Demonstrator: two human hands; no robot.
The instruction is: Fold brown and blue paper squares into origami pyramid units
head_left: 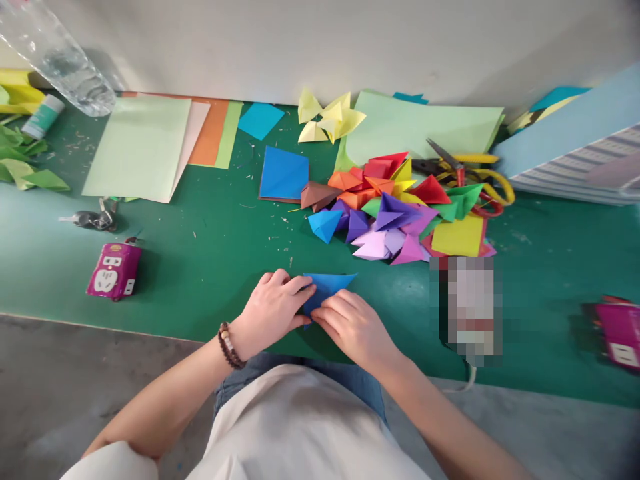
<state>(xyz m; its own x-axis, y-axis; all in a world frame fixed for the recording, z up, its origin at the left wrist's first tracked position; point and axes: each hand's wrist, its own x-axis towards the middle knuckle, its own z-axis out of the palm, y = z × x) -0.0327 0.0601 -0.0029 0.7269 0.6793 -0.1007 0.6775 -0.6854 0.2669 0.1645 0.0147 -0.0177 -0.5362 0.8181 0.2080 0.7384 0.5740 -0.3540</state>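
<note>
A blue sheet of paper (pixel 327 287), partly folded into a triangle, lies on the green table (pixel 210 267) near its front edge. My left hand (pixel 273 308) presses on the paper's left side with curled fingers. My right hand (pixel 353 327) pinches and presses the paper's lower edge from the right. Both hands cover much of the paper. A beaded bracelet (pixel 229 345) is on my left wrist.
A heap of folded coloured paper triangles (pixel 395 207) lies behind the hands, with scissors (pixel 470 175) at its right. Flat sheets (pixel 145 143) and a blue square (pixel 284 175) lie further back. A clear bottle (pixel 60 60), keys (pixel 95 219) and a magenta socket (pixel 114 270) are left.
</note>
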